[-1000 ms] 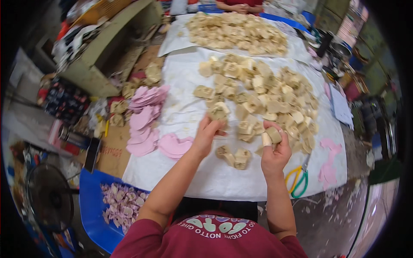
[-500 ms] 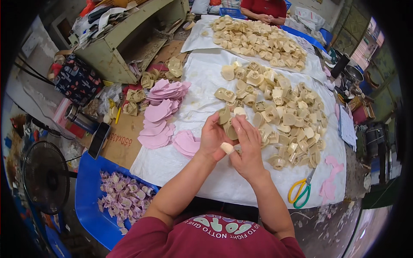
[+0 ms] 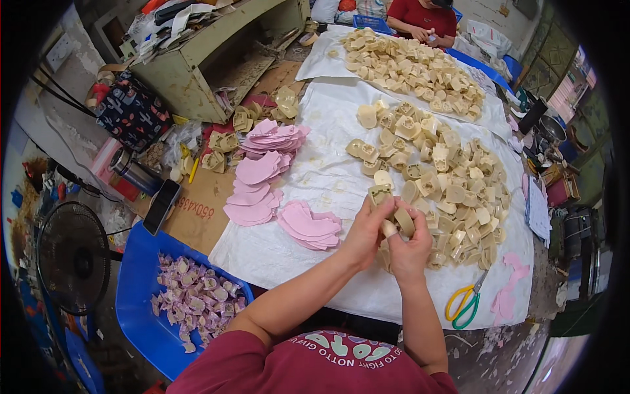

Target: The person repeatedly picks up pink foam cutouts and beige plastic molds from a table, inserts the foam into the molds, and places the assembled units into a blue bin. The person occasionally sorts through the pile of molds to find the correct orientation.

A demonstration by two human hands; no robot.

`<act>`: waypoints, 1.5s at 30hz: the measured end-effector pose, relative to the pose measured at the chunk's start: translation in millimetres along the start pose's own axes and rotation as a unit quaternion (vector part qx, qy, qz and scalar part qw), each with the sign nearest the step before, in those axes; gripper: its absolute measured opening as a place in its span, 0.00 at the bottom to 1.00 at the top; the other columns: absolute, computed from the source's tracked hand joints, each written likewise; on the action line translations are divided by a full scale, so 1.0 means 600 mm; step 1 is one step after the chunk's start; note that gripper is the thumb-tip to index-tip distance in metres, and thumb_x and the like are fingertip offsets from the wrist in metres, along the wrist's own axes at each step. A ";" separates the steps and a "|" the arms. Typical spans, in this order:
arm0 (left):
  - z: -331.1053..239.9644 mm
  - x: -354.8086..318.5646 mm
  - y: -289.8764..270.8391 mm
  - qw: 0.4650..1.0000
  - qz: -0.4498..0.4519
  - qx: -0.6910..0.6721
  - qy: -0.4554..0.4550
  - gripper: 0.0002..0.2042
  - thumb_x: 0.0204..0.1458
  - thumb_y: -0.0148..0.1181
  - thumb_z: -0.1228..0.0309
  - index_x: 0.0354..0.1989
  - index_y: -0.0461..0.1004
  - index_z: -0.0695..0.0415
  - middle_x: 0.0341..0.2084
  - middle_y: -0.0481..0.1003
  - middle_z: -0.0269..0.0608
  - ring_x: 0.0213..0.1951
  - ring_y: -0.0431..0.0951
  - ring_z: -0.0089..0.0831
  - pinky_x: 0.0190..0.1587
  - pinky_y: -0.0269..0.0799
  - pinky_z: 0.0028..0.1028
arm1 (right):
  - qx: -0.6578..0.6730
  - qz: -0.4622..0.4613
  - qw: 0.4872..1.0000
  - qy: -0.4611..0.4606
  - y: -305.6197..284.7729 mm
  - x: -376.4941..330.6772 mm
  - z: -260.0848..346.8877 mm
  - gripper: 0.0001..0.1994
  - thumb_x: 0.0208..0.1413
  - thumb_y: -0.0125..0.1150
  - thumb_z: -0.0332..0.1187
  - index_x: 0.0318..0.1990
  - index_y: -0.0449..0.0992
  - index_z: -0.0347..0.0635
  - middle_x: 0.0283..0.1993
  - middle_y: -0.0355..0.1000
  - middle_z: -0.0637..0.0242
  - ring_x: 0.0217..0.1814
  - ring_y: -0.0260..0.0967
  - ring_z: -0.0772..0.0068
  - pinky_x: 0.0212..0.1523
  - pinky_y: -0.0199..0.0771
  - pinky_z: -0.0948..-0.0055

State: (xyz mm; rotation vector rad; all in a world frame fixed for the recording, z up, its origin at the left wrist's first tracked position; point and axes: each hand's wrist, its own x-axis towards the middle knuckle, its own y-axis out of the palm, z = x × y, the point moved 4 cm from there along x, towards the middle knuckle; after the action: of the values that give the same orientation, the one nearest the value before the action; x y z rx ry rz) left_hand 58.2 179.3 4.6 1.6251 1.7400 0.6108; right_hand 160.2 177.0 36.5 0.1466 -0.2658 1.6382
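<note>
From where I stand, the left hand [image 3: 366, 231] is half closed, its fingers and thumb pinching a hollow beige molded piece [image 3: 380, 192] just above the near edge of the loose heap. The right hand [image 3: 411, 253] is curled in against it, thumb and fingers bent round a curved beige part; I can't tell whether that is the same piece or a second one.

Just beyond and to the right, a heap of bare beige pieces [image 3: 453, 197] covers much of the near white cloth [image 3: 328, 144]. I'd judge plenty is left: beyond it lies a second heap [image 3: 413, 65]. The purple-and-white pieces [image 3: 197, 295] in the blue tub [image 3: 139, 322], near left, may be the done ones, though that's only my guess.

Counting up: two big beige heaps, each too jumbled to number; one tubful, likewise; two groups of pink cut-outs on the left, a taller stack [image 3: 262, 174] and a nearer fan of sheets [image 3: 308, 226], layers overlapping; one pair of scissors [image 3: 465, 303] near right, beside some pink scraps [image 3: 506, 289]; one co-worker [image 3: 422, 25] at the far end.
</note>
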 end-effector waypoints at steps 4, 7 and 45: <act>-0.019 -0.010 -0.002 0.997 -0.009 0.076 -0.011 0.21 0.60 0.48 0.52 0.53 0.64 0.56 0.40 0.75 0.41 0.39 0.78 0.32 0.40 0.76 0.30 | 0.054 0.059 0.995 0.067 -0.030 0.000 -0.012 0.19 0.49 0.63 0.20 0.50 0.72 0.35 0.53 0.73 0.59 0.54 0.71 0.70 0.56 0.69 0.72; -0.035 -0.003 -0.044 0.998 0.007 -0.012 -0.065 0.23 0.60 0.43 0.49 0.52 0.63 0.56 0.38 0.76 0.50 0.35 0.81 0.41 0.38 0.79 0.35 | 0.209 0.099 0.966 0.111 -0.050 -0.002 0.005 0.18 0.48 0.61 0.19 0.50 0.73 0.35 0.51 0.74 0.61 0.53 0.72 0.68 0.55 0.69 0.72; -0.514 0.066 -0.373 0.423 -0.349 0.772 0.321 0.32 0.45 0.65 0.58 0.58 0.66 0.62 0.45 0.75 0.53 0.45 0.77 0.46 0.51 0.70 0.38 | -0.475 0.199 0.834 -0.197 0.184 0.263 -0.098 0.27 0.51 0.60 0.33 0.60 0.66 0.40 0.60 0.65 0.53 0.60 0.63 0.55 0.59 0.60 0.54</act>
State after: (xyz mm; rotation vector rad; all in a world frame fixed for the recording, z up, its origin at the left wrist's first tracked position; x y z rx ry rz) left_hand -320.0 225.1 40.4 1.0019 3.6857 -1.5559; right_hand 40.4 337.0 10.4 -0.3637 -1.4751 1.6813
